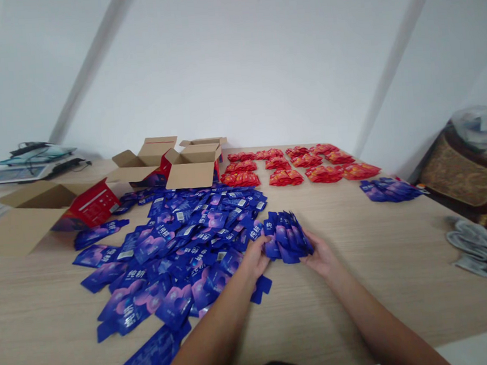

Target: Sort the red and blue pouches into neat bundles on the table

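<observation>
A fanned stack of blue packets [285, 234] stands on edge on the wooden table [404, 259], held from both sides. My left hand [255, 256] grips its left end with fingers curled, and my right hand [321, 255] grips its right end. A big loose heap of the same blue packets [177, 251] spreads out to the left of my hands, some touching my left wrist.
Open cardboard boxes [195, 164] and a red-sided box [58, 210] lie at the back left. Bundles of red packets [297, 166] sit in rows at the back. A small blue pile [389, 189] lies right, grey cloth [483, 249] at the right edge, a scale [32, 161] far left.
</observation>
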The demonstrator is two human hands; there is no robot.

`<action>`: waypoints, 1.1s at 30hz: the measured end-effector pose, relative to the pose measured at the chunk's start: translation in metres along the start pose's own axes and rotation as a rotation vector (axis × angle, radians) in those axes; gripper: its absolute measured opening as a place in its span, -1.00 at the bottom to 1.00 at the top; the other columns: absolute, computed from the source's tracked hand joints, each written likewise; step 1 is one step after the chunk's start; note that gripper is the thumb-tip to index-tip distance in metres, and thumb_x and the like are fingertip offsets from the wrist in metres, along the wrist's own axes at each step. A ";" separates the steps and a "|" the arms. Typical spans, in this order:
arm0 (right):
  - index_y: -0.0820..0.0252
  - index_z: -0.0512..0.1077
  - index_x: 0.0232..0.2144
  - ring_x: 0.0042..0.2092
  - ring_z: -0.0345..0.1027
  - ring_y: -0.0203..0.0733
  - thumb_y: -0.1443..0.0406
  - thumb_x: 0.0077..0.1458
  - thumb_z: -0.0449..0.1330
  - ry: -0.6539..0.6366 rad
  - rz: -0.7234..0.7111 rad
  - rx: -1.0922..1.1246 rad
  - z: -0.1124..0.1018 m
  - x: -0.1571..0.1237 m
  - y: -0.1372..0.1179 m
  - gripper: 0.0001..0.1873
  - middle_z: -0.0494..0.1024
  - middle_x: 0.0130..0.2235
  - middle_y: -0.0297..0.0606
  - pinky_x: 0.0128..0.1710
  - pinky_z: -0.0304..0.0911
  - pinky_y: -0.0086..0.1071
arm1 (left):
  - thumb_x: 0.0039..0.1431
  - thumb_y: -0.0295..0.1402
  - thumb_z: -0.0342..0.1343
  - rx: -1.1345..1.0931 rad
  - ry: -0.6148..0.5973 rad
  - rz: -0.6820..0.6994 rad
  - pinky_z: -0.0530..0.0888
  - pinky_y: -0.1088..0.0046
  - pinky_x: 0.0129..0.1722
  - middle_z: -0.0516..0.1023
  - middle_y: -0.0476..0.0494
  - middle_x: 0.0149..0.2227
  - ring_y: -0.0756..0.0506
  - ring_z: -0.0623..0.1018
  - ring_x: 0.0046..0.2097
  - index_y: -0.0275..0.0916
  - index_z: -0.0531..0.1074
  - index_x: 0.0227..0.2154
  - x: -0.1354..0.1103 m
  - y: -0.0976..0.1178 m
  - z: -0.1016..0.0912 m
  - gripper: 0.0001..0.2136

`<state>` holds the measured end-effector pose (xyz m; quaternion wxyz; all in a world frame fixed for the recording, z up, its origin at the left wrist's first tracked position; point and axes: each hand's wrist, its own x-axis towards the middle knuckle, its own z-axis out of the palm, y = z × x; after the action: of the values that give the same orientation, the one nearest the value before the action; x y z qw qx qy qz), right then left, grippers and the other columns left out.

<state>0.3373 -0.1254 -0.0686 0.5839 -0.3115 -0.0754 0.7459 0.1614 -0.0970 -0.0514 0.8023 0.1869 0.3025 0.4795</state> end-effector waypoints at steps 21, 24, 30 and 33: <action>0.23 0.52 -0.29 -0.32 0.51 -0.28 0.34 0.14 0.06 -0.015 -0.065 -0.037 0.004 0.000 0.003 -0.77 0.63 -0.33 -0.27 -0.18 0.40 -0.36 | -0.13 -0.53 0.28 0.087 -0.170 0.047 0.53 0.41 -0.26 0.57 -0.11 -0.34 -0.04 0.56 -0.35 -0.33 0.44 -0.28 -0.002 -0.008 -0.003 -0.72; 0.24 0.52 -0.30 -0.31 0.52 -0.28 0.35 0.14 0.06 0.008 -0.081 -0.027 0.009 -0.002 0.003 -0.78 0.63 -0.33 -0.27 -0.16 0.39 -0.38 | -0.15 -0.54 0.28 0.104 -0.187 0.025 0.53 0.39 -0.25 0.57 -0.13 -0.33 -0.06 0.57 -0.33 -0.33 0.43 -0.28 -0.001 -0.007 -0.005 -0.70; 0.19 0.52 -0.30 -0.30 0.51 -0.28 0.34 0.12 0.06 0.006 -0.152 -0.032 0.012 0.002 0.008 -0.78 0.63 -0.35 -0.32 -0.10 0.37 -0.37 | -0.33 -0.64 0.31 0.179 -0.132 0.002 0.53 0.38 -0.25 0.56 -0.09 -0.42 -0.10 0.58 -0.32 -0.33 0.41 -0.38 -0.001 -0.013 -0.004 -0.65; 0.17 0.51 -0.29 -0.28 0.51 -0.28 0.34 0.12 0.07 0.004 -0.173 -0.014 0.012 0.006 0.010 -0.79 0.63 -0.34 -0.34 -0.06 0.34 -0.35 | -0.38 -0.62 0.34 0.213 -0.105 0.039 0.52 0.39 -0.26 0.56 -0.07 -0.40 -0.09 0.57 -0.34 -0.31 0.41 -0.38 -0.002 -0.017 -0.001 -0.62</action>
<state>0.3212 -0.1199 -0.0661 0.6441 -0.3096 -0.1059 0.6914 0.1713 -0.1063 -0.0612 0.7831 0.3016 0.3057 0.4498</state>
